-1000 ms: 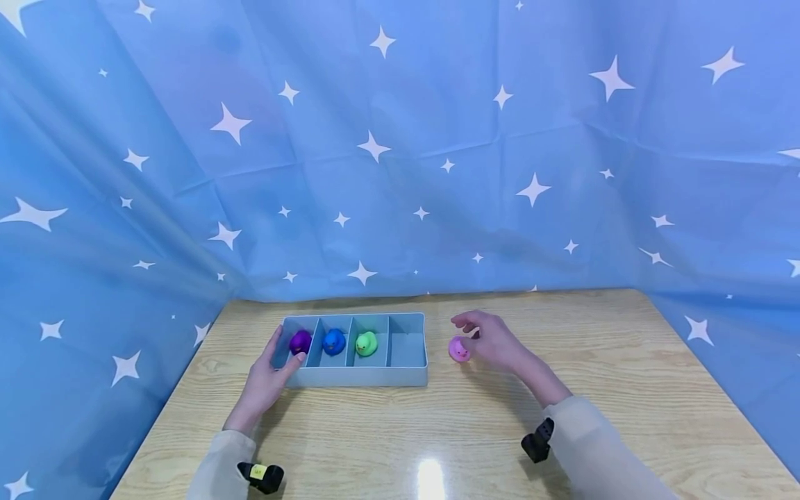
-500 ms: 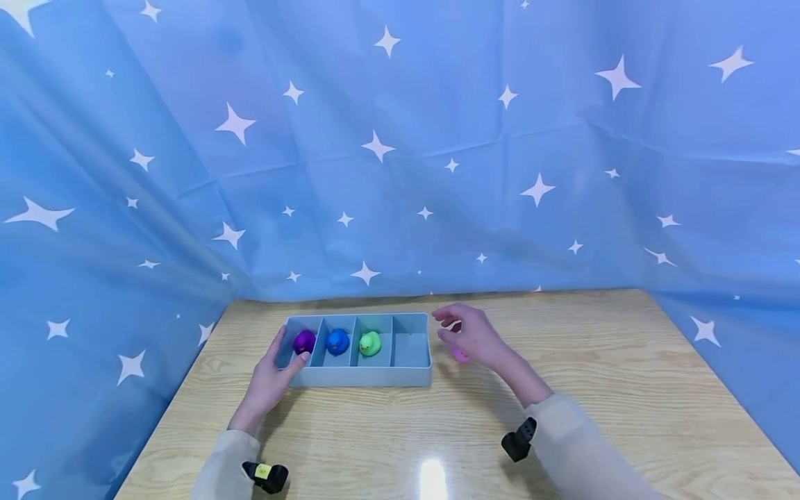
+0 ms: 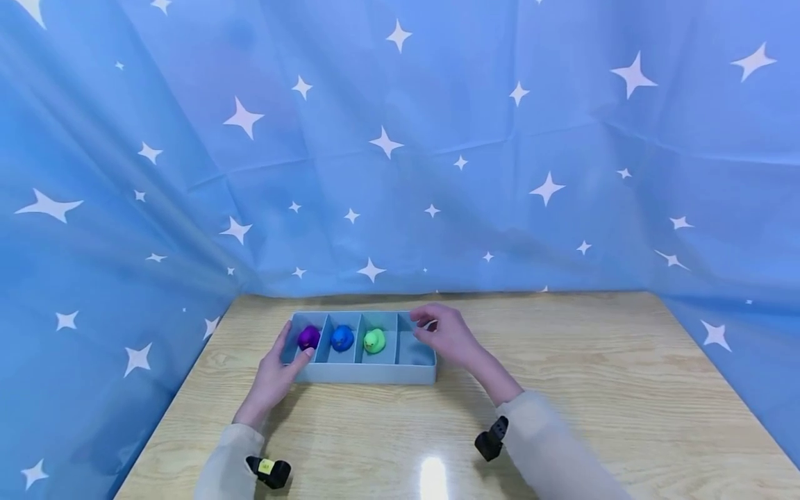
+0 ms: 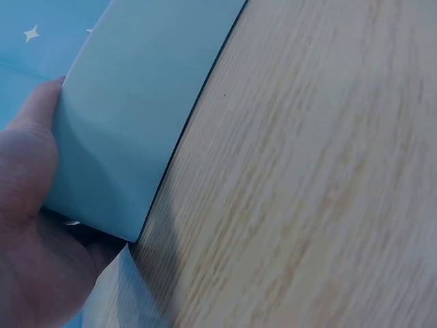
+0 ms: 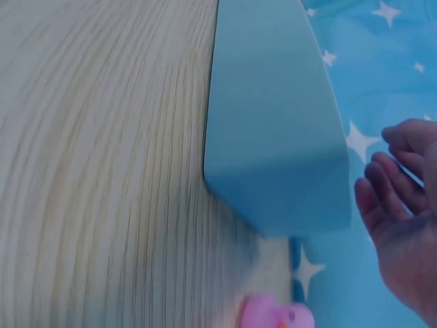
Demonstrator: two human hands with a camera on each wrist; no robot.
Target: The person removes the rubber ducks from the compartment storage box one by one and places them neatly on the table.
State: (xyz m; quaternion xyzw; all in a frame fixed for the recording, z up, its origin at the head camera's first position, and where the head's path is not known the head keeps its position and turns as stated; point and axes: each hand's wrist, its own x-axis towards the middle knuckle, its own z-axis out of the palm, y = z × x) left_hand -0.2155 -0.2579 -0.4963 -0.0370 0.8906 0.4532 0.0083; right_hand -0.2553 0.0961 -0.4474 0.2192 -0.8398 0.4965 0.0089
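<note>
A light blue box with dividers stands on the table. From left to right its compartments hold a purple duck, a blue duck and a green duck; the rightmost one shows only its bare floor. My left hand grips the box's left end, thumb over the near rim. Above the rightmost compartment hovers my right hand, fingers loosely bent with nothing between them. In the right wrist view a pink duck sits on the table beyond the box's right end; in the head view it is hidden.
The wooden table extends in front of the box and to its right. A blue curtain with white stars hangs behind the table and at its left side. Black cameras are strapped at both wrists.
My right hand has moved left from over the pink duck to above the box's rightmost compartment, without the duck. My left hand has kept its grip on the box. The head view has shifted slightly.
</note>
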